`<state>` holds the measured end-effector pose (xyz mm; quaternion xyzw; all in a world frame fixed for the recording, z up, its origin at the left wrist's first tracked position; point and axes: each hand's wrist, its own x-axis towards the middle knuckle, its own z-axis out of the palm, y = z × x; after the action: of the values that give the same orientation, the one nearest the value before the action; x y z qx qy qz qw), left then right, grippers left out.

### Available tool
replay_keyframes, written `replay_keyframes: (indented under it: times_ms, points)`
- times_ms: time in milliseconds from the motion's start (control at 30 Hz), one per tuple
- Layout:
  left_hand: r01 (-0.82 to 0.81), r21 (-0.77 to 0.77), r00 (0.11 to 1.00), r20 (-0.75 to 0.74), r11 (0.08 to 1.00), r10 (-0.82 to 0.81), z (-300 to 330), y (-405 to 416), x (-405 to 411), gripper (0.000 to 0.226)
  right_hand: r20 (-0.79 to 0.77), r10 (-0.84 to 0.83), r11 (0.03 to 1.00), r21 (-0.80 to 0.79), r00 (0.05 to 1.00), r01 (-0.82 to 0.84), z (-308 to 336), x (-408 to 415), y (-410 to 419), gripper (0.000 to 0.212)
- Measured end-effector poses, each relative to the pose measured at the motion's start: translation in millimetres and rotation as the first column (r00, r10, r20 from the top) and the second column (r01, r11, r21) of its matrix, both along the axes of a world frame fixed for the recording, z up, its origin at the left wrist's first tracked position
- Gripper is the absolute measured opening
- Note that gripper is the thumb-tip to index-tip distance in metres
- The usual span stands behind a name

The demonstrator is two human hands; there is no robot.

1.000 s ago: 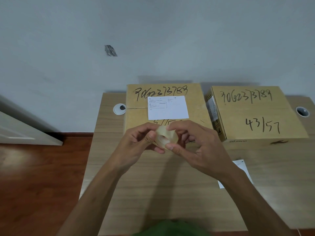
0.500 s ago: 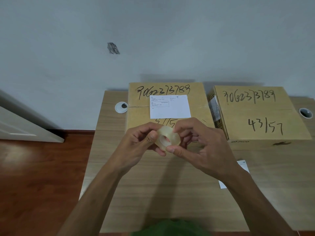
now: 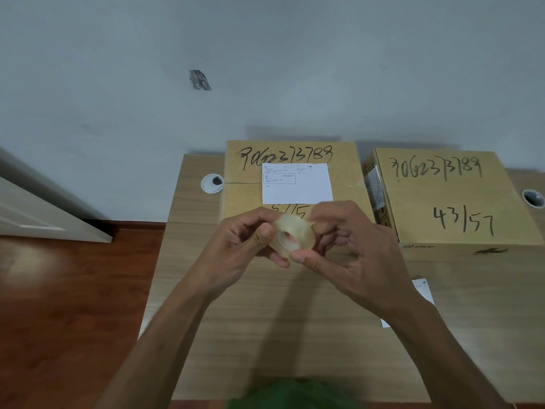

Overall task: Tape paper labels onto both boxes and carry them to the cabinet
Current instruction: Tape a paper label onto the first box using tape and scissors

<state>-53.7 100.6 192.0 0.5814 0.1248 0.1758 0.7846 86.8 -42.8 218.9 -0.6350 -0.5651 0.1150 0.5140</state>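
At the far left a white door (image 3: 44,216) stands ajar over the reddish wooden floor (image 3: 73,305), and a pale wall (image 3: 265,54) with a small dark scuff (image 3: 200,80) rises behind everything. The wooden desk (image 3: 265,335) starts just right of the floor, with a round cable hole (image 3: 212,183) near its back left corner. Beside that hole sits the left box (image 3: 241,196), a cardboard carton with handwritten black numbers along its top; a white paper label (image 3: 297,183) lies flat on its lid, with no tape visible on it. In front of this box, held above the desk, is a roll of clear tape (image 3: 292,238), gripped between both hands. The left hand (image 3: 239,252) curls around the roll's left side, thumb pressed on its face and fingers closed under it. The right hand (image 3: 351,255) pinches the roll from the right, thumb against the lower rim and fingertips on the upper edge. Further right, close beside the first carton, stands the right box (image 3: 454,202), marked with the same long number and "43/57", its lid bare. On the desk in front of it, partly hidden by the right forearm, lies a second paper label (image 3: 424,290). Another cable hole (image 3: 533,198) shows at the far right edge.
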Motion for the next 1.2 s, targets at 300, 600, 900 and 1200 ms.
replay_keyframes:
  times_ms: [300, 600, 900, 1200]
  points:
    - [-0.005, 0.029, 1.0, -0.026, 1.0, 0.006, 5.6, 0.1, -0.2, 0.04, 0.05, 0.045, 0.999, -0.022, 0.998, -0.044, 1.8, 2.6, 1.7, 0.036]
    - [0.007, 0.019, 1.0, -0.031, 1.0, -0.007, 1.1, 0.3, -0.4, 0.04, 0.027, 0.03, 0.999, -0.033, 0.999, -0.029, 2.8, 3.2, 2.0, 0.033]
    - [-0.009, 0.016, 1.0, -0.022, 1.0, 0.009, 1.1, 2.4, -0.8, 0.037, 0.088, -0.029, 1.0, -0.008, 0.996, 0.029, 0.1, 0.4, 4.0, 0.024]
    - [-0.003, 0.023, 1.0, -0.025, 1.0, 0.003, 6.4, 3.2, -1.5, 0.038, 0.058, 0.007, 0.999, -0.034, 0.998, -0.005, 3.0, 0.7, 4.6, 0.03]
